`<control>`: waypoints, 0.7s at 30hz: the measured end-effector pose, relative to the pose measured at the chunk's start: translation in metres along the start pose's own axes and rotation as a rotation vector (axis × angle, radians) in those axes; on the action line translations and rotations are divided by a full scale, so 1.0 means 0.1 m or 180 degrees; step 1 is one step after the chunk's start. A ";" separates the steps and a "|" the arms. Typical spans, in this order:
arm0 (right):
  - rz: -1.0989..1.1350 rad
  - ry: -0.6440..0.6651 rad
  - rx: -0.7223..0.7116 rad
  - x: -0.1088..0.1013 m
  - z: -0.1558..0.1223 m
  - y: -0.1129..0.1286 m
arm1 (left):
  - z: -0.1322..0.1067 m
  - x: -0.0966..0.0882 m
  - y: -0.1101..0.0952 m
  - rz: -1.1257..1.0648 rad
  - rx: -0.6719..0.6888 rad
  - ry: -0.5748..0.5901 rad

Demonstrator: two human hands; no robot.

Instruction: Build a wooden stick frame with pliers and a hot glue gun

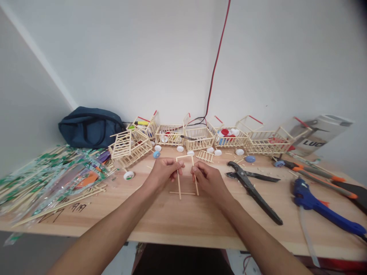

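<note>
Between my hands is a U-shaped frame of thin wooden sticks (185, 156), its crossbar at the far end and its two legs pointing toward me. My left hand (166, 171) is closed with thumb and fingers pinching the left leg. On the other side, my right hand (207, 176) pinches the right leg. A loose stick (183, 193) lies across the tabletop by the near ends of the legs. Just beyond my right hand is a small ladder-like stick panel (205, 156).
Several small stick carts (199, 139) with bottle-cap wheels line the wall. Black pliers (254, 191), a blue glue gun (321, 208) and orange-handled tools (323, 173) lie right. Wrapped sticks (37, 187) and a dark blue bag (90, 128) occupy the left of the wooden table (160, 225).
</note>
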State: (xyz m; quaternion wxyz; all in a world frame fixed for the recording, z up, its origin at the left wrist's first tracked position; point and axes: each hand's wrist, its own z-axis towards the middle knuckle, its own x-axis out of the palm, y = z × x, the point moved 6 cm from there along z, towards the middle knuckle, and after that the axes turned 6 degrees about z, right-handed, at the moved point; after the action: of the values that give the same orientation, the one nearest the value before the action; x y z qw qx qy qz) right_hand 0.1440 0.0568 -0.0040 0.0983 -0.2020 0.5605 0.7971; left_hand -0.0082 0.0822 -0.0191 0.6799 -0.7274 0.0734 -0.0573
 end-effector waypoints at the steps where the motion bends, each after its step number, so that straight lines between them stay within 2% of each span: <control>1: -0.0008 0.0009 -0.0007 0.00 0.00 0.00 | 0.00 0.00 0.00 0.0012 0.0000 -0.0003; 21: -0.0082 0.0023 -0.0047 0.00 0.00 -0.01 | -0.02 0.00 -0.03 0.0053 -0.0001 -0.0014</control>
State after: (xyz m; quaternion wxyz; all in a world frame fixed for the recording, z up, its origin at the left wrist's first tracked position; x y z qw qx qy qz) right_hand 0.1439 0.0571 -0.0046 0.1051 -0.2128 0.5523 0.7991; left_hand -0.0087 0.0804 -0.0157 0.6804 -0.7269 0.0779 -0.0500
